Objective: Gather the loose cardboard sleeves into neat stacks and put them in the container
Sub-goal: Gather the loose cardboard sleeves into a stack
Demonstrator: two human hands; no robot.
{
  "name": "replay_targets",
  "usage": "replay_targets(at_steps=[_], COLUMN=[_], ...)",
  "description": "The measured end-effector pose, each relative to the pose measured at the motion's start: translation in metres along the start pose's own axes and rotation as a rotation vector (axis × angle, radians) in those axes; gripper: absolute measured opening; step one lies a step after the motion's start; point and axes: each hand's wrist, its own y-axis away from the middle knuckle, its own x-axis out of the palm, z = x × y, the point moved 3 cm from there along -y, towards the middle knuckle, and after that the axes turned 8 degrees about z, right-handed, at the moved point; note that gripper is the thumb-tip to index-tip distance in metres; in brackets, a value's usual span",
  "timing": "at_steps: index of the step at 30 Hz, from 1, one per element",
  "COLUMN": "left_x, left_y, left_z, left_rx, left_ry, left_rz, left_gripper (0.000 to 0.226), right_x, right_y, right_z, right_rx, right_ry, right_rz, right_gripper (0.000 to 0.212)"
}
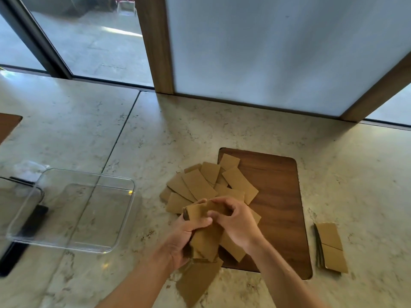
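Both hands, my left hand (189, 232) and right hand (235, 221), clutch a bundle of cardboard sleeves (205, 232) at lower centre, above the bench (178, 121). Light, thin and slippery, they seem best squeezed along their long edges. Clear container (73, 246) sits left.

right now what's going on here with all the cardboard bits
A person is gathering cardboard sleeves. The left hand grips a bunch of sleeves while the right hand pinches its top edge, apparently squaring it up. More loose sleeves lie scattered, partly on the wooden board. One finished stack sits on the counter to the right. The clear plastic container on the left holds no sleeves yet.
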Motion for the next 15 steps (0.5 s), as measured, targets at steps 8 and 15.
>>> replay_targets(at_steps=[8, 15], left_x=[-0.009, -0.014], left_y=[-0.010, -0.037], left_z=[-0.015, -0.039], left_rx=[0.027, 0.040], left_ry=[0.224, 0.399], left_rz=[0.138, 0.143], left_gripper=[0.069, 0.079], right_x=[-0.036, -0.087], right_y=[-0.040, -0.086], right_z=[-0.014, -0.027], right_rx=[0.022, 0.203], right_ry=[0.218, 0.669], right_rz=[-0.505, -0.352], right_gripper=[0.027, 0.051])
